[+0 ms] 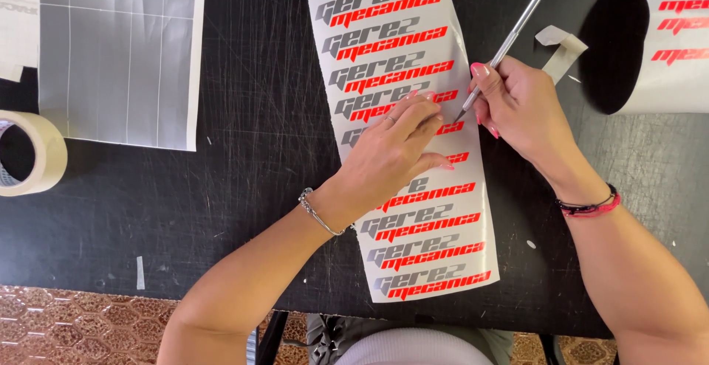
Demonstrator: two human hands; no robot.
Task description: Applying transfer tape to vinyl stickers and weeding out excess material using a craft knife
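A long white decal sheet [413, 151] of grey-and-red logos lies mid-table, running to the black table's [244, 188] near edge. The left hand [391, 155] presses flat on it, fingers together, hiding two logos. The right hand [521, 107] pinches a silver craft knife [498, 55], tip on the sheet. A curled sheet [665, 40] (cut off) sits at the far right corner, a tape roll [33, 151] at the left edge.

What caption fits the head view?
Left hand flat on a white sticker sheet while the right hand works a silver craft knife over a scratched black table.
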